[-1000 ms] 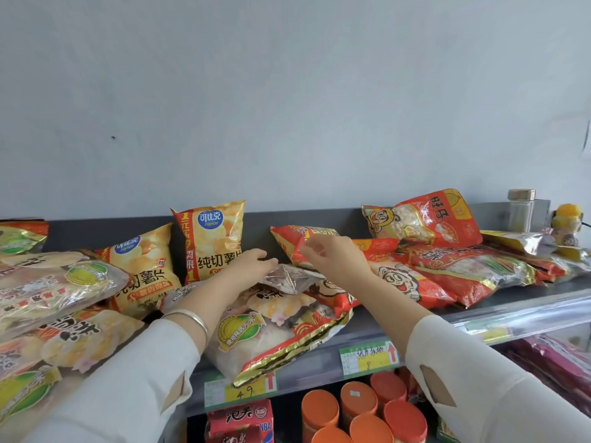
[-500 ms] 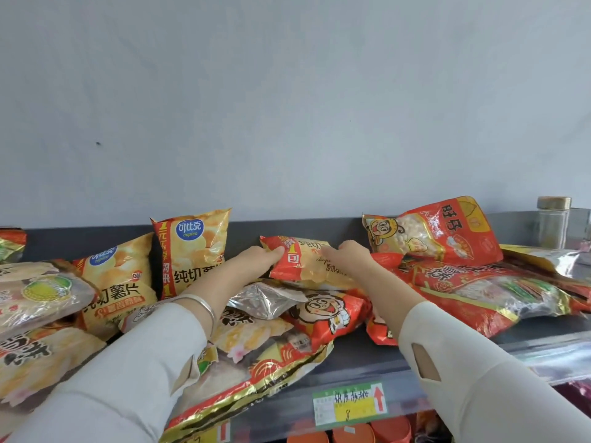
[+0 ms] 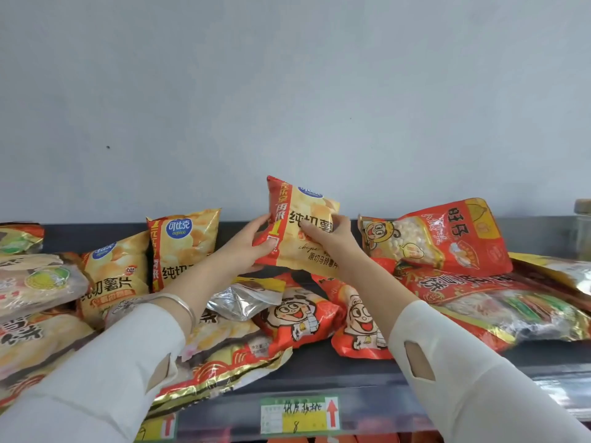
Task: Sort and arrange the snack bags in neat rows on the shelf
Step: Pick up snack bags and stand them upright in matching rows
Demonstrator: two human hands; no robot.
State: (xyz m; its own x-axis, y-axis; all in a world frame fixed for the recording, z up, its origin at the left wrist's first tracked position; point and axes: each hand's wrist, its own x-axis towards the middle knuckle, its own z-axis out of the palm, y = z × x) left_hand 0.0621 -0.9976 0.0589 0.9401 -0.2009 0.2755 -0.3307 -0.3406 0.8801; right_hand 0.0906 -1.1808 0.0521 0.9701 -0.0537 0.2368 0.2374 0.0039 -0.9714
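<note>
Above shelf (image 3: pixel 319 372), both hands' grip, chip bag (image 3: pixel 303 231)

White long sleeves (image 3: pixel 105 372) with cuff slits; silver bangle (image 3: pixel 182 303) at left wrist.

We see a yellow chip bag (image 3: pixel 303 233) with a red stripe and blue logo. Red bags (image 3: pixel 299 318) carry cartoon faces, and our sleeves (image 3: pixel 473 388) are white.

Above the bags the space before the wall (image 3: pixel 287 91) is open, but the dark shelf (image 3: pixel 335 366) is crowded, with free surface only along its front edge near the price label (image 3: pixel 299 414).
</note>
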